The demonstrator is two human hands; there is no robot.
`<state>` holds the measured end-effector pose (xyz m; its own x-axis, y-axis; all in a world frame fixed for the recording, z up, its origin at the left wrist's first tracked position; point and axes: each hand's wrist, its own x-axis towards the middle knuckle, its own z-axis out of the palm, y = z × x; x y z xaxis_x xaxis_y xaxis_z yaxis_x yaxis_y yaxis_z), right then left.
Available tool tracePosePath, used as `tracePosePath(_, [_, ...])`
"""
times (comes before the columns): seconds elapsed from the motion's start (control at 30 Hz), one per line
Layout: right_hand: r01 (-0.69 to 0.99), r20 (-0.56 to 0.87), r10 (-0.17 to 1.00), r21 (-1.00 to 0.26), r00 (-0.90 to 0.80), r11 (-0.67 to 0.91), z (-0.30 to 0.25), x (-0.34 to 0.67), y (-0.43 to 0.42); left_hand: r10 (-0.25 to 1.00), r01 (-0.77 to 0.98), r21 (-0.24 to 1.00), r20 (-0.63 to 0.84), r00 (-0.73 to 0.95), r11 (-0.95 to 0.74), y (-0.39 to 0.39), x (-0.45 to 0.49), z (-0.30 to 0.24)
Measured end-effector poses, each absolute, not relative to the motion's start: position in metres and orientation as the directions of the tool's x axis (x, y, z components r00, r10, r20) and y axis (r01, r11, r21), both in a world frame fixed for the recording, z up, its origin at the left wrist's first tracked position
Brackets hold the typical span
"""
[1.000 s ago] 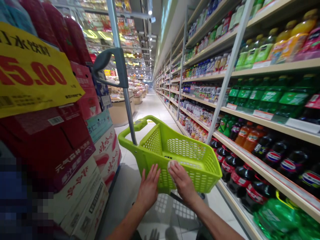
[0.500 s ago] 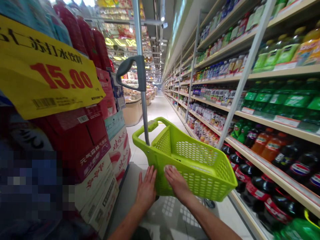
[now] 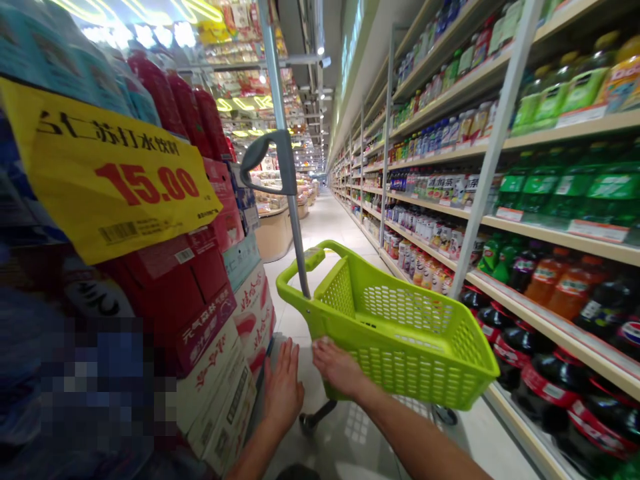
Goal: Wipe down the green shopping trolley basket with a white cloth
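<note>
My left hand [image 3: 283, 385] is open, its fingers stretched upward and holding nothing. It hovers between the stacked drink cartons [image 3: 220, 373] and the cart, apart from the basket. My right hand [image 3: 341, 368] reaches across the near left corner of a lime-green shopping cart basket [image 3: 425, 373]. Its fingers are extended and lie close to the basket wall; a whitish patch shows at the fingertips, too small to name. Whether the fingers touch the wall I cannot tell. A grey metal pole [image 3: 283, 100] with a dark loop handle [image 3: 270, 163] rises beside the basket's left end.
Shelves of bottled drinks [image 3: 555, 287] line the right side, close to the basket's far end. At left, a yellow price sign [image 3: 125, 180] hangs on the carton stack, with bottles [image 3: 173, 100] on top. A tiled aisle [image 3: 333, 223] runs ahead past a display counter [image 3: 275, 233].
My left hand has come away from the basket's side, slightly left and down. My right hand has shifted left toward the basket's corner. The whole scene sits a little further right and lower.
</note>
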<state>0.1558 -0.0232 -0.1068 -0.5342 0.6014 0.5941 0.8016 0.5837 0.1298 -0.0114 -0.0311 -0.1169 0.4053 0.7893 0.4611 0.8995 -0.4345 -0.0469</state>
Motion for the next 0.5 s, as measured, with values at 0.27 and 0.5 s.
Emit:
tracePosePath(0.27, [0.895, 0.793, 0.565, -0.059, -0.227, 0.443, -0.036, 0.142, -0.003, 0.758, 0.907, -0.096, 0.518, 0.398, -0.41, -0.016, -0.004, -0.083])
tracePosePath(0.5, [0.948, 0.739, 0.672, -0.18, -0.045, 0.263, -0.075, 0.207, -0.038, 0.694, 0.859, -0.125, 0.538, 0.479, -0.497, -0.009, 0.029, -0.046])
